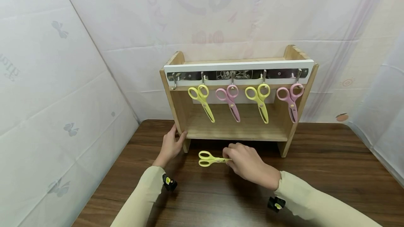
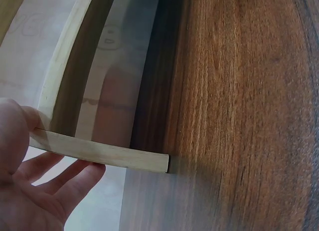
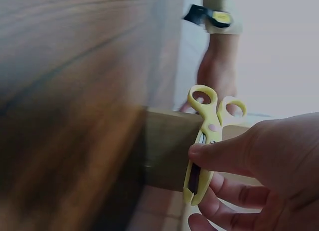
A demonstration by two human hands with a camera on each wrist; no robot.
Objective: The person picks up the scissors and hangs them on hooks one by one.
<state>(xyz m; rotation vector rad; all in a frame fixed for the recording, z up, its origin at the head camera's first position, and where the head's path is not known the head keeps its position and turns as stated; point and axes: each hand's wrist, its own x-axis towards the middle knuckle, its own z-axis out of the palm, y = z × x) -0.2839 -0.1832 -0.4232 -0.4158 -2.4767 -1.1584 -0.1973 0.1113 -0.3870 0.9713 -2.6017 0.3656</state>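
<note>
My right hand [image 1: 247, 162] pinches a pair of yellow scissors [image 1: 207, 159] by the blades, with the two finger loops pointing left. In the right wrist view the thumb presses on the blade part of these scissors [image 3: 212, 121], with the fingers behind. Low on the left side panel of a wooden rack [image 1: 238, 123], my left hand [image 1: 170, 147] grips the wood. Its thumb lies inside the panel [image 2: 107, 153] and its fingers outside, as the left wrist view shows.
From the rack's hook rail [image 1: 221, 75] hang yellow scissors [image 1: 202, 97], pink scissors [image 1: 231, 101], yellow scissors [image 1: 260, 101] and pink scissors [image 1: 290, 101]. The leftmost hook [image 1: 174, 81] is bare. The rack stands on a brown wooden table [image 1: 202, 199] before pale patterned sheets [image 1: 126, 13].
</note>
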